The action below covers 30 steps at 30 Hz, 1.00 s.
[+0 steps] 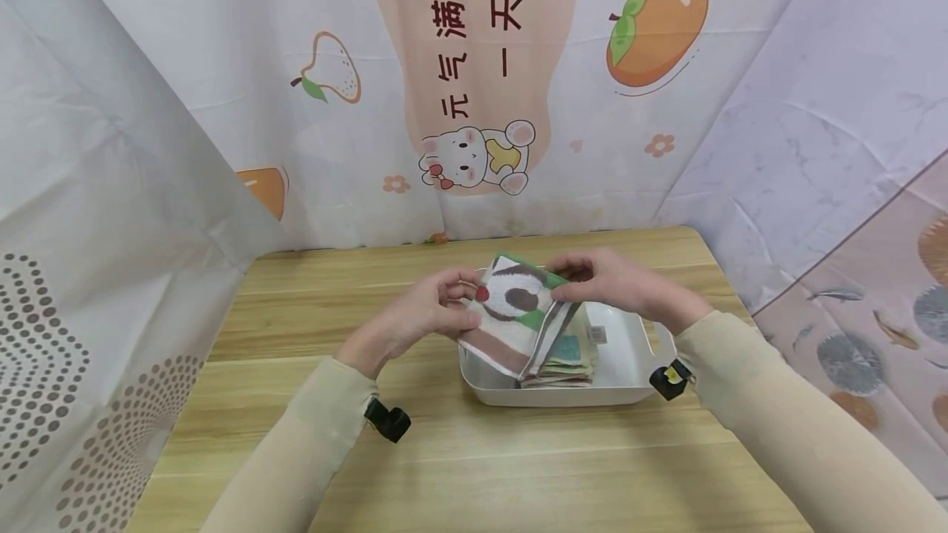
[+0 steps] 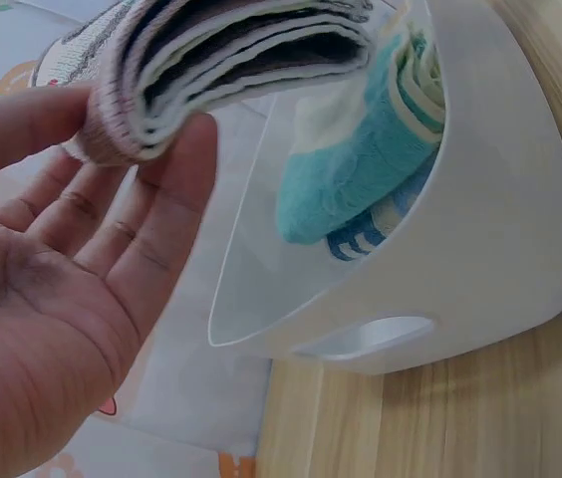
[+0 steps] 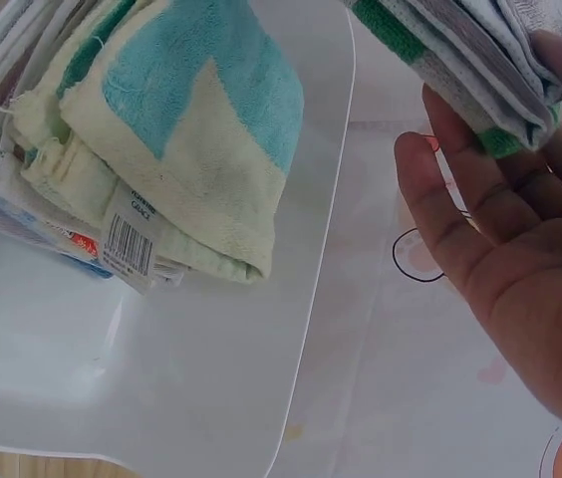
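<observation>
Both hands hold a folded towel (image 1: 511,303) above a white plastic basket (image 1: 481,395). The towel is white, brown and green, with a red dot and a grey oval. My left hand (image 1: 425,311) pinches its left edge between thumb and fingers; the left wrist view shows the folded layers (image 2: 251,60) there. At the upper right corner my right hand (image 1: 607,280) grips it, thumb on the near face and fingers behind. Below it in the basket lies a stack of folded towels, topped by a cream and teal towel (image 3: 191,110) with a barcode tag (image 3: 130,239).
The basket stands on a wooden table (image 1: 311,401) and has handle cutouts (image 2: 371,337) at its ends. A printed curtain (image 1: 318,163) hangs behind the table, with more sheeting at both sides. Each wrist carries a small black camera (image 1: 387,419).
</observation>
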Each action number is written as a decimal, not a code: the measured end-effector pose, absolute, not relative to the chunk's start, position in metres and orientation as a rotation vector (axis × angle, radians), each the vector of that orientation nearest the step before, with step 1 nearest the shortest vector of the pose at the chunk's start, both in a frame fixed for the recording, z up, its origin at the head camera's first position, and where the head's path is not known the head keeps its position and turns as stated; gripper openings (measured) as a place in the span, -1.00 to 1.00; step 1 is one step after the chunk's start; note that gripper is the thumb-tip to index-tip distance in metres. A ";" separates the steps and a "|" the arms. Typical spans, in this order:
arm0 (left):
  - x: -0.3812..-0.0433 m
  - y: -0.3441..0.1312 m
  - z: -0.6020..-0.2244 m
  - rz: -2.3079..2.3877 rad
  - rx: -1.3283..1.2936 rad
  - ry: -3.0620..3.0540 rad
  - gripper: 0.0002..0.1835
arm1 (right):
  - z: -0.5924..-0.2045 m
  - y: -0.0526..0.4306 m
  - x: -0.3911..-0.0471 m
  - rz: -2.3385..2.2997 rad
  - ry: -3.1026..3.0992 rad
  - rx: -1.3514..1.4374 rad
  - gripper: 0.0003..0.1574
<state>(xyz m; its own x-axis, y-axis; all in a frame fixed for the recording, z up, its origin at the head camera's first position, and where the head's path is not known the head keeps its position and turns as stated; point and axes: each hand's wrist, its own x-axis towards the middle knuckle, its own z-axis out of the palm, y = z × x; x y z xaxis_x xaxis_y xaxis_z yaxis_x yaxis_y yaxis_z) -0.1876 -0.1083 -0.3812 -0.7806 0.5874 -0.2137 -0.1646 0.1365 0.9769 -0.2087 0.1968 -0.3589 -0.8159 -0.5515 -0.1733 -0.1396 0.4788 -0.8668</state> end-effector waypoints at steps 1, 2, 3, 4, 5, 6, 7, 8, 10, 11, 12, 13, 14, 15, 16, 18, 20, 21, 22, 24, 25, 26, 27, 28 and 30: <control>-0.188 -0.108 -0.382 1.690 0.402 1.843 -0.42 | -0.358 0.197 -0.209 -1.288 2.304 -0.569 -0.45; -0.188 -0.107 -0.383 1.681 0.404 1.836 -0.42 | -0.358 0.197 -0.208 -1.289 2.308 -0.564 -0.45; -0.187 -0.105 -0.383 1.671 0.401 1.840 -0.42 | -0.358 0.197 -0.208 -1.287 2.312 -0.561 -0.45; -0.187 -0.104 -0.384 1.664 0.399 1.839 -0.42 | -0.358 0.197 -0.208 -1.285 2.316 -0.560 -0.45; -0.187 -0.103 -0.384 1.658 0.392 1.848 -0.42 | -0.357 0.197 -0.208 -1.284 2.317 -0.556 -0.45; -0.187 -0.101 -0.384 1.655 0.390 1.856 -0.42 | -0.357 0.196 -0.208 -1.284 2.318 -0.556 -0.44; -0.187 -0.099 -0.385 1.653 0.384 1.863 -0.41 | -0.357 0.196 -0.208 -1.283 2.317 -0.555 -0.44; -0.188 -0.098 -0.385 1.651 0.378 1.869 -0.41 | -0.357 0.196 -0.208 -1.284 2.316 -0.555 -0.44; -0.188 -0.094 -0.385 1.647 0.365 1.890 -0.41 | -0.357 0.195 -0.208 -1.287 2.310 -0.556 -0.44; -0.188 -0.093 -0.386 1.644 0.361 1.905 -0.42 | -0.357 0.195 -0.208 -1.293 2.303 -0.556 -0.45; -0.188 -0.091 -0.386 1.643 0.362 1.910 -0.43 | -0.357 0.194 -0.207 -1.298 2.297 -0.557 -0.46; -0.188 -0.090 -0.386 1.642 0.359 1.914 -0.44 | -0.356 0.194 -0.207 -1.302 2.294 -0.555 -0.47; -0.188 -0.089 -0.387 1.640 0.356 1.919 -0.46 | -0.356 0.194 -0.207 -1.308 2.290 -0.551 -0.48; -0.187 -0.088 -0.387 1.641 0.353 1.925 -0.47 | -0.356 0.193 -0.206 -1.311 2.289 -0.546 -0.48; -0.187 -0.087 -0.387 1.642 0.349 1.925 -0.49 | -0.356 0.193 -0.206 -1.315 2.288 -0.544 -0.48; -0.187 -0.085 -0.388 1.647 0.349 1.919 -0.51 | -0.357 0.193 -0.206 -1.325 2.283 -0.537 -0.49; -0.186 -0.083 -0.389 1.655 0.338 1.924 -0.53 | -0.358 0.193 -0.206 -1.341 2.275 -0.535 -0.48; -0.186 -0.083 -0.390 1.658 0.331 1.930 -0.53 | -0.358 0.193 -0.206 -1.349 2.272 -0.533 -0.48; -0.186 -0.082 -0.390 1.660 0.323 1.937 -0.54 | -0.358 0.193 -0.206 -1.357 2.269 -0.529 -0.48; -0.186 -0.081 -0.390 1.665 0.299 1.957 -0.53 | -0.358 0.193 -0.206 -1.381 2.259 -0.514 -0.47; -0.186 -0.080 -0.390 1.666 0.286 1.969 -0.52 | -0.358 0.193 -0.205 -1.394 2.255 -0.503 -0.46; -0.186 -0.080 -0.391 1.667 0.274 1.979 -0.52 | -0.359 0.192 -0.205 -1.409 2.248 -0.491 -0.44; -0.186 -0.079 -0.391 1.669 0.264 1.991 -0.51 | -0.359 0.192 -0.205 -1.423 2.243 -0.476 -0.43; -0.186 -0.079 -0.391 1.671 0.254 1.999 -0.50 | -0.360 0.192 -0.205 -1.442 2.232 -0.461 -0.40; -0.186 -0.078 -0.392 1.684 0.246 2.014 -0.49 | -0.361 0.191 -0.205 -1.491 2.200 -0.429 -0.36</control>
<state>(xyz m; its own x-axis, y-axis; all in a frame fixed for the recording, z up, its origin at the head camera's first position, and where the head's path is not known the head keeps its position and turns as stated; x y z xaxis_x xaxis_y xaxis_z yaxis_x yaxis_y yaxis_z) -0.1861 -0.0778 -0.3924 -0.8592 0.4420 -0.2575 -0.1752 0.2188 0.9599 -0.2050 0.1912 -0.3612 -0.8524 -0.4881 -0.1874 -0.0067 0.3686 -0.9296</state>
